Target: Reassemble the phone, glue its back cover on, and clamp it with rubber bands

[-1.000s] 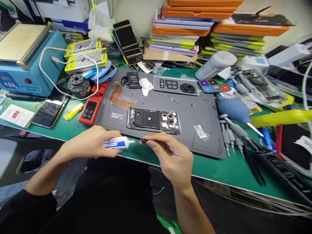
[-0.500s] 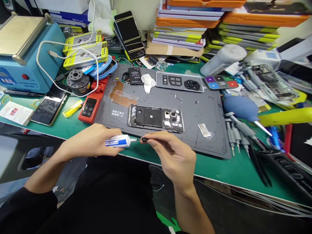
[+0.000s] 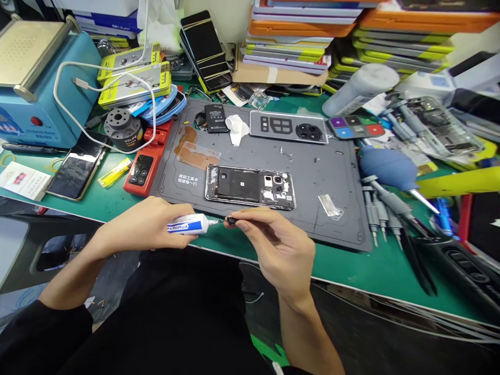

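My left hand (image 3: 146, 226) is wrapped round a small white glue tube (image 3: 188, 224) with blue lettering, its thin nozzle pointing right. My right hand (image 3: 277, 247) pinches the tube's small black cap (image 3: 231, 221) at the nozzle tip, just over the front edge of the grey work mat (image 3: 312, 187). Just beyond my hands an opened phone (image 3: 250, 186) lies on the mat with its insides showing. Its grey back cover (image 3: 288, 127) lies further back, near a black battery (image 3: 215, 117) and a crumpled white wipe (image 3: 237, 128).
A blue heating machine (image 3: 35, 88) stands at the far left, a dark phone (image 3: 76, 166) and a red device (image 3: 142, 169) in front of it. Screwdrivers (image 3: 380, 208) and a blue air blower (image 3: 385, 166) lie right of the mat. Stacked boxes (image 3: 297, 36) line the back.
Both hands keep the same grip on tube and cap. The view has shifted slightly, so the bench sits a little higher and further left in the picture.
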Available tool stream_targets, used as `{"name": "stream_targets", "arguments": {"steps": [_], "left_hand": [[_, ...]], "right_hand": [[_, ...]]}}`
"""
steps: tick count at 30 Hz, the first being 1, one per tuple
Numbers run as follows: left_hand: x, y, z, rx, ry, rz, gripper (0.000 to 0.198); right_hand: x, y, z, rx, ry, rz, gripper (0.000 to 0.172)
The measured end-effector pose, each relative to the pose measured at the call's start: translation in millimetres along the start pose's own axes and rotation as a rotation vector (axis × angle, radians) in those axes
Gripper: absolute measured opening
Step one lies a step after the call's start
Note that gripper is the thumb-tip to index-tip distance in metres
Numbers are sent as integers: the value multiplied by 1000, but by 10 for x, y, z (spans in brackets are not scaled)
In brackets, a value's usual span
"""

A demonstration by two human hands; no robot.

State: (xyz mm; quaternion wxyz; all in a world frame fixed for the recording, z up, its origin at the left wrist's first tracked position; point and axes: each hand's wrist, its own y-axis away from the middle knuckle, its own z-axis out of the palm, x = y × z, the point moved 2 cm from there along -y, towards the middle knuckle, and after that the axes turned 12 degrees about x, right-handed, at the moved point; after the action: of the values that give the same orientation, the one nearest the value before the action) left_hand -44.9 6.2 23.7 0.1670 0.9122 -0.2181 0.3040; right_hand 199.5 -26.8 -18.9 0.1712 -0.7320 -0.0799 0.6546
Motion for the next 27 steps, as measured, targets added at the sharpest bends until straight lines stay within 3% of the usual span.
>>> {"name": "stream_targets", "arguments": {"steps": [6, 10, 18, 21, 24, 27], "left_hand": [[4, -6, 0, 3, -3, -8, 10], [8, -9, 2, 4, -14, -3, 11], [19, 60, -68, 3, 22, 29, 16], [13, 65, -155, 57, -130, 54, 27], [21, 8, -187, 36, -297, 138, 10], [27, -69, -160, 3, -385, 204, 13]], "right_hand": [[-3, 6, 5, -27, 18, -30, 25], [28, 34, -20, 65, -42, -10, 27], [-22, 4, 39, 30, -199, 163, 13], [-43, 64, 131, 98, -253, 222, 9], [-40, 156, 195, 217, -263, 192, 10], [-29, 218, 214, 235, -301, 187, 10]]}}
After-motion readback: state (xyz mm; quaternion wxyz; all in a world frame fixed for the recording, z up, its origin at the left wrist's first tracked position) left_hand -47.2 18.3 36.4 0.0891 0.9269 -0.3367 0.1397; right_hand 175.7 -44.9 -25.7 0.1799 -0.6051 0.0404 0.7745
